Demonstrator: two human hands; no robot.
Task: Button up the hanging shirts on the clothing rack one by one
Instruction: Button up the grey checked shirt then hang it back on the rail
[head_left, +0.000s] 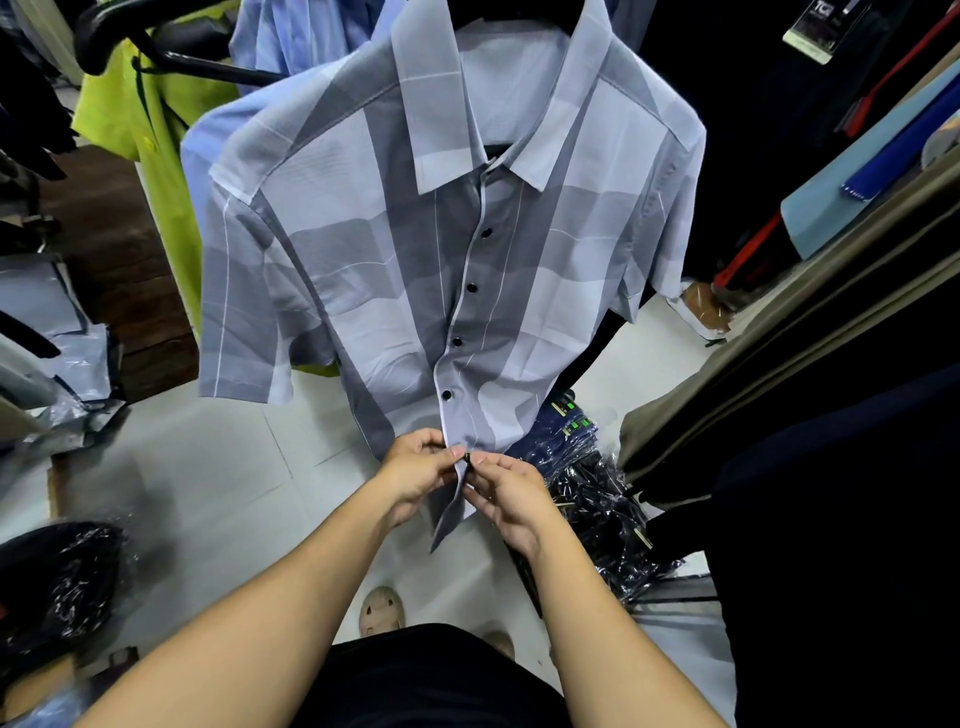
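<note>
Grey plaid shirt (415, 270) hangs dead centre on a hanger, front facing the person, placket running from 12 down to 6. Four black buttons (471, 287) on it look done up; bottom button (467, 458) is the one in hand, hem below it still split. Left hand (415, 467) pinches the placket edge, presumably to keep the hole flat and taut. Right hand (506, 493) pinches the button side just at 3 o'clock of it, fingers closed on fabric and button, lining it up with the hole. Both hands nearly touching. Likely last button on this shirt. Blue shirt (291, 36) behind at 11, green one (156, 119) at 10. Bagged clothes (587, 467) on the floor at 4.
</note>
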